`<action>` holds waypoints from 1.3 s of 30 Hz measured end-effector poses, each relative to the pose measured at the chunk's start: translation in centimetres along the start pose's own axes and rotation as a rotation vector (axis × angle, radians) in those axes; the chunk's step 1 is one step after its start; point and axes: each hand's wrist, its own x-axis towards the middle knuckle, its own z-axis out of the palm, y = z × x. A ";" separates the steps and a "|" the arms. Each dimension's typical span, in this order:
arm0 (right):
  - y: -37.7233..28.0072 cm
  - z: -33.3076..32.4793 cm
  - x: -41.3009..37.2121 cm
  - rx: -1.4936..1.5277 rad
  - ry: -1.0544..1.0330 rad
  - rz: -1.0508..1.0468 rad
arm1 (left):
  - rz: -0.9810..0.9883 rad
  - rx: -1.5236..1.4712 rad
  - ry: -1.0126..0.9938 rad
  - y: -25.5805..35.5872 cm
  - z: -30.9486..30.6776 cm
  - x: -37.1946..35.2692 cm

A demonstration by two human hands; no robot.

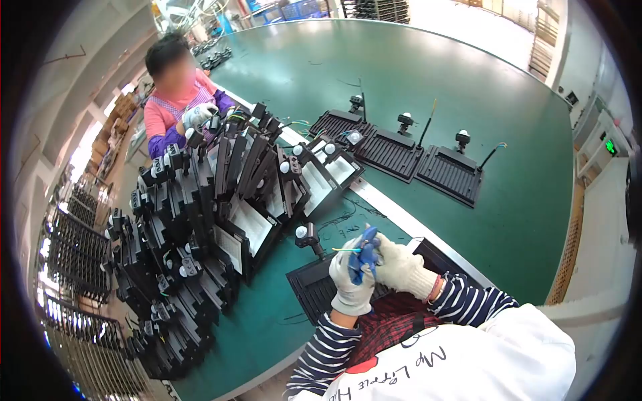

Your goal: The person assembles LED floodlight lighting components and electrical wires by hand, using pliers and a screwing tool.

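Both my hands wear white knit gloves and meet close over a black ribbed floodlight housing (pixel 311 287) lying on the table. My left hand (pixel 352 284) is closed, fingers curled around thin coloured wires (pixel 346 250) whose ends stick out to the left. Against it presses my right hand (pixel 401 264), also closed, its fingers at the same wires. Blue material (pixel 366 252) covers the place where the fingers meet; whether it is glove fingertips or a tool, I cannot tell. A black motion sensor with a white dome (pixel 303 232) stands at the housing's far edge.
Stacked floodlights with sensors (pixel 200 200) fill the left side of the green table (pixel 495 107). Several finished-looking housings (pixel 451 174) lie in a row beyond the pale metal strip (pixel 394 214). Across the stack, a gloved co-worker (pixel 180 100) handles a light. Racks (pixel 77 234) stand at left.
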 end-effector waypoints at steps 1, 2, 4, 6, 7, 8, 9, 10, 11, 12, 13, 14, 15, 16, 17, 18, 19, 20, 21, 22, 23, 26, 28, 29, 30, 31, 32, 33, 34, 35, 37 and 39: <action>3.5 3.1 1.9 0.342 0.200 -0.323 | 0.064 0.037 -0.072 -0.9 -0.2 -0.3; 3.5 2.5 1.8 0.539 0.235 -0.412 | 0.066 0.029 -0.113 -0.6 0.1 0.0; 3.0 -2.5 1.2 0.812 0.110 -0.489 | 0.176 0.005 -0.121 -0.8 1.5 1.1; 5.5 -9.4 -0.4 0.251 0.391 -0.387 | 0.052 -0.110 -0.151 2.6 1.5 2.3; 7.6 -13.0 -1.2 -0.042 0.525 -0.397 | 0.070 -0.056 -0.137 3.3 1.5 2.8; 6.8 -16.2 -4.0 0.303 0.490 -0.071 | 0.105 0.017 -0.180 2.3 0.9 2.6; 8.5 -18.4 -5.8 0.285 0.642 0.057 | 0.141 0.093 -0.219 1.2 -0.1 2.2; 12.3 -20.3 -7.3 0.314 0.775 0.114 | 0.062 0.058 -0.253 0.7 -1.0 1.9; 12.6 -20.8 -8.6 0.249 0.879 0.230 | -0.033 0.045 -0.255 -0.2 -1.7 1.3; 12.8 -21.3 -10.0 0.196 0.975 0.351 | -0.134 0.032 -0.256 -1.6 -2.2 0.5; 10.6 -21.4 -11.7 0.041 1.031 0.530 | -0.239 0.021 -0.258 -2.8 -2.4 -0.3; 10.8 -21.1 -11.6 -0.036 1.098 0.629 | -0.337 -0.008 -0.210 -3.8 -2.6 -1.0; 11.4 -20.7 -11.0 -0.114 1.162 0.730 | -0.351 0.007 -0.216 -4.0 -3.1 -1.3; 12.0 -20.5 -10.6 -0.201 1.225 0.828 | -0.364 0.017 -0.216 -4.2 -3.4 -1.5; 13.7 -20.4 -10.5 -0.158 1.205 0.834 | -0.375 0.027 -0.207 -4.5 -3.5 -1.6; 16.8 -20.6 -10.4 -0.043 1.112 0.853 | -0.374 0.004 -0.213 -4.3 -3.7 -1.5; 19.5 -20.5 -10.0 0.076 1.012 0.868 | -0.365 0.010 -0.227 -4.5 -3.9 -1.7; 20.3 -19.3 -9.5 0.021 1.004 0.859 | -0.355 0.018 -0.239 -4.7 -4.0 -2.0; 21.3 -17.6 -8.8 -0.036 0.995 0.841 | -0.344 0.029 -0.244 -4.8 -4.2 -2.2; 28.0 -16.3 -8.2 -0.172 0.920 0.790 | -0.349 0.048 -0.269 -4.3 -4.5 -2.3; 33.9 -15.4 -7.3 -0.307 0.843 0.726 | -0.347 0.175 -0.292 -4.6 -4.8 -2.8; 24.0 -13.5 -7.3 -0.312 0.801 0.876 | -0.299 0.246 -0.309 -3.1 -6.7 -3.5; 24.3 -13.1 -6.6 -0.282 0.727 0.897 | -0.353 0.248 -0.298 -2.7 -7.3 -4.5; 24.8 -13.0 -6.0 -0.290 0.713 0.904 | -0.367 0.224 -0.298 -2.2 -7.5 -4.5; 20.1 -12.8 -5.8 -0.230 0.683 0.955 | -0.343 0.277 -0.315 -2.2 -7.6 -4.6; 19.6 -12.3 -5.2 -0.228 0.667 0.919 | -0.324 0.329 -0.334 -2.2 -7.7 -4.9; 20.6 -11.2 -4.6 -0.384 0.602 0.786 | -0.320 0.339 -0.338 -2.4 -7.8 -4.9; 21.6 -10.7 -3.7 -0.539 0.531 0.648 | -0.318 0.347 -0.340 -2.5 -7.7 -4.9; 20.6 -10.7 -2.4 -0.578 0.486 0.624 | -0.317 0.356 -0.342 -2.6 -7.7 -5.0; 19.2 -10.6 -0.7 -0.617 0.441 0.596 | -0.350 0.317 -0.333 -2.7 -7.7 -5.0; 16.4 -11.1 3.6 -0.063 0.542 0.588 | -0.420 0.244 -0.308 -2.6 -7.8 -5.0; 10.1 -12.4 7.8 0.575 0.599 0.683 | -0.424 0.238 -0.291 -2.2 -7.8 -4.8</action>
